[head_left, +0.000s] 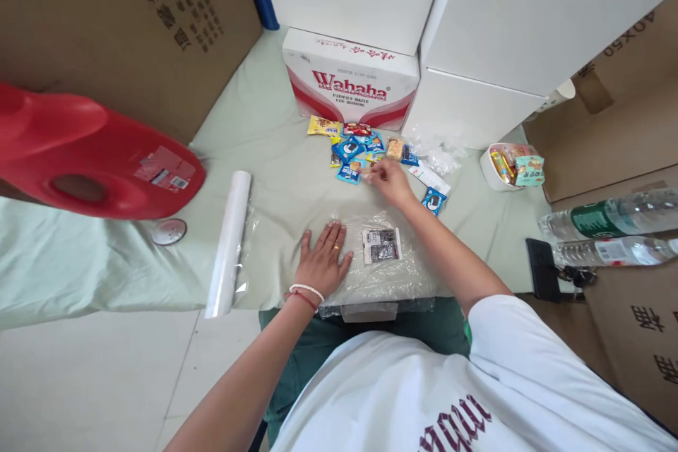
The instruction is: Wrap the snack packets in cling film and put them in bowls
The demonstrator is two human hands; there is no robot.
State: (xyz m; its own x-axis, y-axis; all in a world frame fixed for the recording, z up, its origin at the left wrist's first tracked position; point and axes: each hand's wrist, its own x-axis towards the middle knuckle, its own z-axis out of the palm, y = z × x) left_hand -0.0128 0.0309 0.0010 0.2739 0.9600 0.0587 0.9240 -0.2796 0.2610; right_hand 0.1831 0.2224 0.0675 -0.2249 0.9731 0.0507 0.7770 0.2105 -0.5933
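My left hand lies flat with its fingers spread, on the left edge of a clear plastic bag. On that bag is a small printed black-and-white packet or label; I cannot tell which. My right hand reaches forward to a pile of small wrapped snacks. Its fingers are pinched together at the right edge of a blue snack packet, and what they hold is hidden. Around it lie another blue packet, a yellow packet, a red packet and a wrapped biscuit.
A white plastic roll lies left, beside a red jug and its round lid. A Wahaha carton stands behind the snacks. At right are a white snack bowl, two bottles and a phone.
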